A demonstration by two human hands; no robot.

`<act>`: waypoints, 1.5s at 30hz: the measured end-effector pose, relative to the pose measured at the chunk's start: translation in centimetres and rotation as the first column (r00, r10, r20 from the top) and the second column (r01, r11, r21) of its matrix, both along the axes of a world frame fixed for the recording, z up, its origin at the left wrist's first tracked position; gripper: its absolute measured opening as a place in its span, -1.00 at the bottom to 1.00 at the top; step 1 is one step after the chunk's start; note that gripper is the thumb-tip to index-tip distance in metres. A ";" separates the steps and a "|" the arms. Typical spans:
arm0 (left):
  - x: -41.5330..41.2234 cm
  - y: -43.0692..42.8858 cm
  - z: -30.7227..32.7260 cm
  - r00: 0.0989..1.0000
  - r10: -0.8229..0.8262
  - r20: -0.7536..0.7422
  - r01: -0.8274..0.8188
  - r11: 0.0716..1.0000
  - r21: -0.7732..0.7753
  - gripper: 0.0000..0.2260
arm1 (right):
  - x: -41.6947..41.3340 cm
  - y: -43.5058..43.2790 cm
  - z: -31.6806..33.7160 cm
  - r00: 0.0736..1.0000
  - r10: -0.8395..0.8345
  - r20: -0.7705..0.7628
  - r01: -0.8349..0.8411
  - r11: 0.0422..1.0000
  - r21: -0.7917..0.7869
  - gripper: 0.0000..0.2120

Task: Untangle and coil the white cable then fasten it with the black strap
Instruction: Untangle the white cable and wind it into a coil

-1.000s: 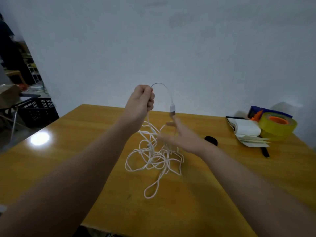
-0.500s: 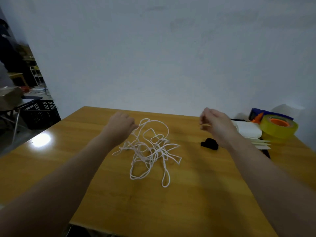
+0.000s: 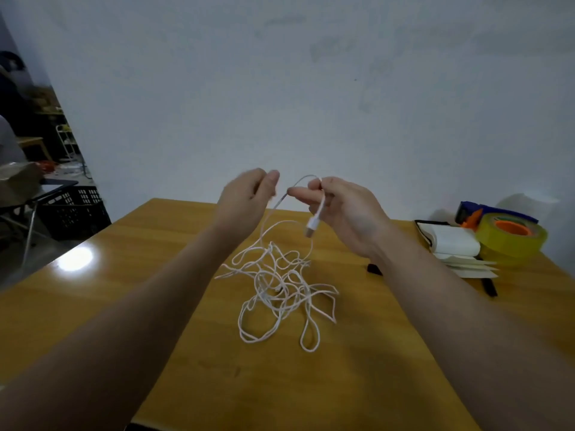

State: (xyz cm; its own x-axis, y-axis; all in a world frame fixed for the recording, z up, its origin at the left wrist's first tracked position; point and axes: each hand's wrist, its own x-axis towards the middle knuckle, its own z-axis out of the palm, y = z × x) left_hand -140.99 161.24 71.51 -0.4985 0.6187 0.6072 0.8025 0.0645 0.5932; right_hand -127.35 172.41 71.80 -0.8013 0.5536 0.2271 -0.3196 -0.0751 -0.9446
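Your right hand (image 3: 345, 209) pinches the cable (image 3: 280, 293) near one end. Your left hand (image 3: 245, 197) curls beside the strand, but its grasp is unclear. You've barely begun: the cable lies tangled on the table (image 3: 149, 244), with nothing coiled and the strap (image 3: 374, 269) untouched beside your right forearm.

Cable (image 3: 280, 290) lies on table (image 3: 124, 259), strap (image 3: 374, 269) to its right.

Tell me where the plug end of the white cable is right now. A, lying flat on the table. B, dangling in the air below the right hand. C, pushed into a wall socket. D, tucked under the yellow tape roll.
B: the plug hangs free below the right hand, which pinches the white cable just above it, while the rest lies tangled on the table.
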 end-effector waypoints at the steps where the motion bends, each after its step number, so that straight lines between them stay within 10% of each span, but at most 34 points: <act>1: 1.3 0.0 0.4 0.978 -0.108 0.178 0.115 0.993 -0.027 -0.58 | -0.3 -0.3 0.2 0.999 0.027 0.016 -0.027 0.999 0.018 -0.82; 9: 3.6 -0.7 0.4 0.530 -0.435 0.728 0.569 0.819 0.075 -0.66 | -1.1 -0.2 -1.2 0.947 -0.321 0.022 0.313 0.935 0.170 -0.93; 11: 3.7 -1.1 0.5 0.435 -0.486 0.758 0.645 0.755 0.114 -0.69 | -1.4 -0.3 -1.9 0.984 -0.164 0.066 0.145 0.962 0.233 -0.78; 14: 4.0 -1.4 0.8 0.312 -0.538 0.783 0.587 0.757 0.286 -0.72 | -1.8 -1.5 -3.0 0.978 0.147 0.149 -0.166 0.978 0.128 -0.76; 18: 2.3 -1.9 0.7 0.198 -0.639 0.744 0.303 0.761 0.573 -0.67 | -1.0 0.6 -4.2 0.974 0.054 0.220 -0.102 0.971 0.214 -0.75; 30: -1.7 -0.4 -1.9 0.540 -0.497 0.679 0.036 0.820 0.571 -0.67 | 3.9 3.6 -5.9 0.826 -0.118 0.551 -0.247 0.804 0.542 -0.87; 33: -0.6 -0.1 -2.1 0.479 -0.539 0.693 0.120 0.822 0.557 -0.68 | 3.9 3.1 -6.7 0.830 -0.109 0.546 -0.279 0.769 0.576 -0.88; 36: 1.3 0.4 -2.2 0.388 -0.589 0.709 0.254 0.808 0.532 -0.70 | 2.9 1.9 -6.2 0.805 -0.243 0.541 -0.365 0.517 0.774 -0.79; 40: 3.2 0.7 -2.3 0.605 -0.428 0.671 0.447 0.881 0.158 -0.69 | 2.2 -0.4 -4.7 0.762 -0.419 0.494 -0.487 0.131 0.863 -0.74; 45: 4.1 0.9 -2.6 0.831 -0.254 0.495 0.405 0.886 -0.224 -0.73 | 2.4 -0.6 -3.3 0.785 -0.431 0.445 -0.407 0.182 0.895 -0.83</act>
